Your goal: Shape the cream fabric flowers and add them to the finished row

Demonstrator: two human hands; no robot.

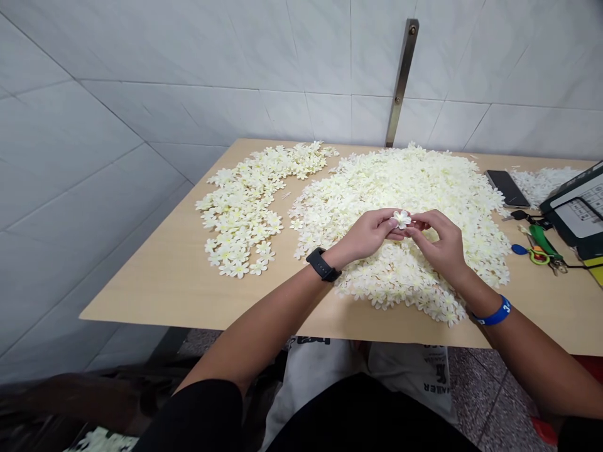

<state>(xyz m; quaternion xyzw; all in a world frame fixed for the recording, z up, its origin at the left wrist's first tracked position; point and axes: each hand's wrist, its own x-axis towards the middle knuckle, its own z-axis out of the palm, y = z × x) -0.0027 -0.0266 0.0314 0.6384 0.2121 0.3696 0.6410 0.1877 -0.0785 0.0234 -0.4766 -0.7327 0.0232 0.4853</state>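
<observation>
Between my two hands is a small white artificial flower (402, 219) with a pale yellow centre, its face turned up. My left hand (374, 233) is closed on it, the thumb on its near side. The fingertips of my right hand (438, 242) are pinched together at the flower's right edge; whether they grip a petal or some small part is hidden. Both hands are above a large pile of similar cream-white flowers (414, 179). Further left, a smaller curved heap of flowers (240, 220) lies on the tan table (155, 289).
A phone (507, 188) rests right of the large pile, with small white pieces (541, 183) beside it. Keys with a green holder (544, 242) and a dark green and white box (577, 207) are at the right edge. A tiled wall (211, 50) with a metal strip (402, 81) borders the table's back.
</observation>
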